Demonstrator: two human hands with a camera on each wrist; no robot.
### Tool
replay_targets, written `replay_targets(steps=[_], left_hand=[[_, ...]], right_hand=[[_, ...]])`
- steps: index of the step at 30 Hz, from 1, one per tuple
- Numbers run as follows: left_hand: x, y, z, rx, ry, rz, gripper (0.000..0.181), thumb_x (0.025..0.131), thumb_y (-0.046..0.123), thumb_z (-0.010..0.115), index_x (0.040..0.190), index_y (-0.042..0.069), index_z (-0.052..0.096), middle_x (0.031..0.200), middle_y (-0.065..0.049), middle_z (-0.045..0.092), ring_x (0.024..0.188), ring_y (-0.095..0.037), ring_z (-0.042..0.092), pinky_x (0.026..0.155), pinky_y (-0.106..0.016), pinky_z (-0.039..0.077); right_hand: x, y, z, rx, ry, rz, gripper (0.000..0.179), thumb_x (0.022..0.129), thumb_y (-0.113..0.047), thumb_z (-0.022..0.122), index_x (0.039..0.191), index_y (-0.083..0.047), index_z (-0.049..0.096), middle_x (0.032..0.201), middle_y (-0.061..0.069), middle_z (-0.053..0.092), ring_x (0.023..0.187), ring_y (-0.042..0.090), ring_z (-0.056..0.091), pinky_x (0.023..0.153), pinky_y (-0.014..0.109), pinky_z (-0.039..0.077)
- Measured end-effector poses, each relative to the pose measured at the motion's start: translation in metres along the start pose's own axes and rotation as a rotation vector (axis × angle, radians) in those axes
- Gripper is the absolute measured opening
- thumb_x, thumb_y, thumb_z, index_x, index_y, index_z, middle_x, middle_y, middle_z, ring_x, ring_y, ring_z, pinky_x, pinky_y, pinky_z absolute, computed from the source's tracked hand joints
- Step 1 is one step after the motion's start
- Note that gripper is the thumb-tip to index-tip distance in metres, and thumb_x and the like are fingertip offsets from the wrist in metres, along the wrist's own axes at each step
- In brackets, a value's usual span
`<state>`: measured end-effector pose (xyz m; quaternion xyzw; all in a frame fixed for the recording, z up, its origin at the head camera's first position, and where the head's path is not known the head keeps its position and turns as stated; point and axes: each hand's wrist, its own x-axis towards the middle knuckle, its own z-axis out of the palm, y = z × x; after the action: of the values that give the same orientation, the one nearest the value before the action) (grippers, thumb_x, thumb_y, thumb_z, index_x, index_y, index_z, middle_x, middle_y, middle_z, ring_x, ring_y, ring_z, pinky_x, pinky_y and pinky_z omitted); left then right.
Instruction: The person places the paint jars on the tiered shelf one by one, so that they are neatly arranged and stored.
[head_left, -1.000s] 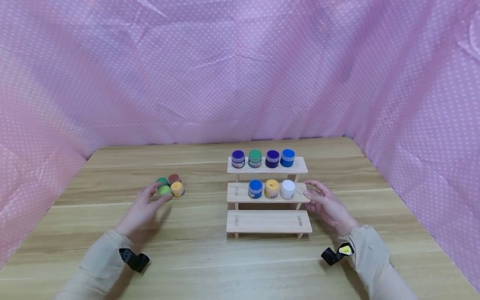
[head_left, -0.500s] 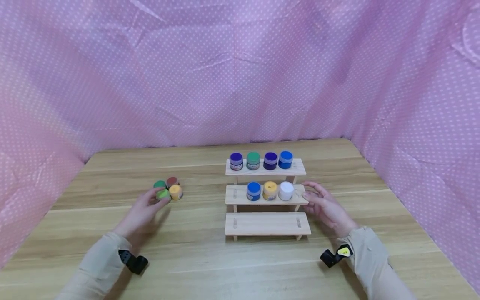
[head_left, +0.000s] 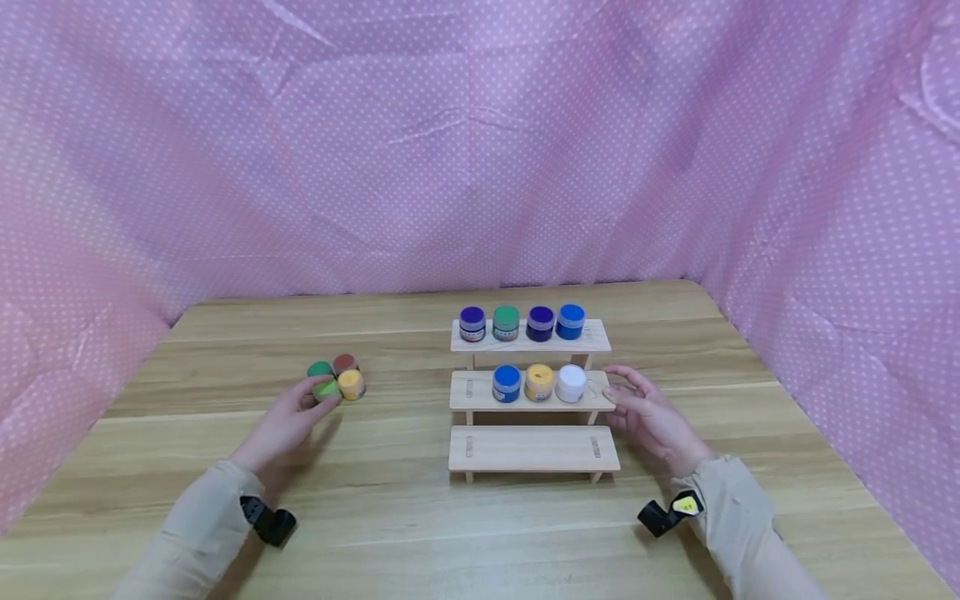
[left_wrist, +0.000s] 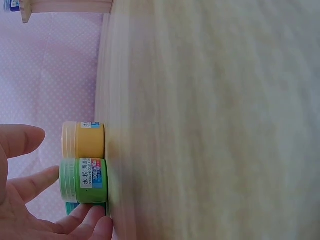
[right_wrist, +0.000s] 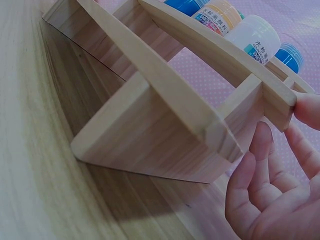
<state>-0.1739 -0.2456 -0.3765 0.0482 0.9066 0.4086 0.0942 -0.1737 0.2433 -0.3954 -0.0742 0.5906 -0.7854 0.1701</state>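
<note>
My left hand [head_left: 288, 419] is at a light green paint jar [head_left: 327, 389] on the table. In the left wrist view, its fingertips lie against and beside that jar [left_wrist: 84, 181], while the thumb stays apart from the lid. A yellow-orange jar [head_left: 352, 384], a dark green jar [head_left: 320, 369] and a brown-lidded jar [head_left: 346, 363] stand close around it. My right hand [head_left: 657, 423] holds the right end of the middle shelf of a wooden three-step stand [head_left: 534, 448]. The thumb presses that shelf's end, with a finger behind it, in the right wrist view.
On the middle shelf stand a blue jar [head_left: 506, 383], a yellow jar [head_left: 539, 382] and a white jar [head_left: 572, 383]. The top shelf carries purple, green and blue jars [head_left: 570, 322]. A pink dotted curtain [head_left: 465, 167] hangs behind the wooden table [head_left: 375, 533].
The left fingers have lowered slightly toward the light green jar, showing more of the dark green lid. The right hand keeps its hold on the stand. The head view has shifted a little.
</note>
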Motion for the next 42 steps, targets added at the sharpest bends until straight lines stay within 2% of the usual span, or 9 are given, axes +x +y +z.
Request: replay_targets(steps=[11,24,32,37,42], left_hand=[[-0.001,-0.002,-0.002,0.038,-0.01,-0.054,0.06,0.1,0.039,0.045,0.142,-0.001,0.033,0.14,-0.034,0.036,0.126,-0.05,0.038,0.097,-0.064,0.039],[0.003,-0.003,-0.004,0.016,-0.019,-0.082,0.061,0.099,0.04,0.045,0.145,0.002,0.03,0.141,-0.032,0.037,0.127,-0.046,0.037,0.1,-0.063,0.036],[0.006,-0.007,-0.005,0.059,0.021,-0.042,0.052,0.099,0.033,0.048,0.14,0.002,0.038,0.135,-0.03,0.044,0.122,-0.045,0.045,0.096,-0.058,0.042],[0.004,-0.01,-0.005,0.083,0.052,-0.019,0.042,0.097,0.025,0.053,0.132,0.002,0.046,0.123,-0.024,0.054,0.111,-0.037,0.053,0.088,-0.047,0.047],[0.002,-0.014,-0.006,0.087,0.064,0.005,0.042,0.095,0.022,0.057,0.13,0.001,0.047,0.122,-0.024,0.055,0.109,-0.036,0.055,0.089,-0.049,0.048]], right_hand=[[0.0,0.0,0.001,-0.003,0.012,0.012,0.025,0.097,-0.007,0.048,0.117,-0.022,0.049,0.1,-0.008,0.063,0.092,0.006,0.063,0.084,0.024,0.052],[0.0,0.001,0.0,0.005,0.002,-0.004,0.024,0.098,-0.006,0.047,0.114,-0.023,0.05,0.099,-0.009,0.064,0.09,0.006,0.064,0.083,0.024,0.053],[0.0,0.0,0.0,-0.022,0.005,0.0,0.024,0.098,-0.008,0.048,0.116,-0.024,0.049,0.101,-0.01,0.064,0.092,0.006,0.063,0.085,0.024,0.052],[-0.001,0.0,0.001,-0.009,-0.004,-0.004,0.024,0.098,-0.007,0.048,0.116,-0.024,0.05,0.098,-0.01,0.065,0.09,0.005,0.064,0.082,0.023,0.052],[-0.001,-0.001,0.002,0.005,-0.009,-0.008,0.024,0.098,-0.007,0.048,0.115,-0.024,0.051,0.098,-0.009,0.065,0.089,0.006,0.064,0.082,0.023,0.052]])
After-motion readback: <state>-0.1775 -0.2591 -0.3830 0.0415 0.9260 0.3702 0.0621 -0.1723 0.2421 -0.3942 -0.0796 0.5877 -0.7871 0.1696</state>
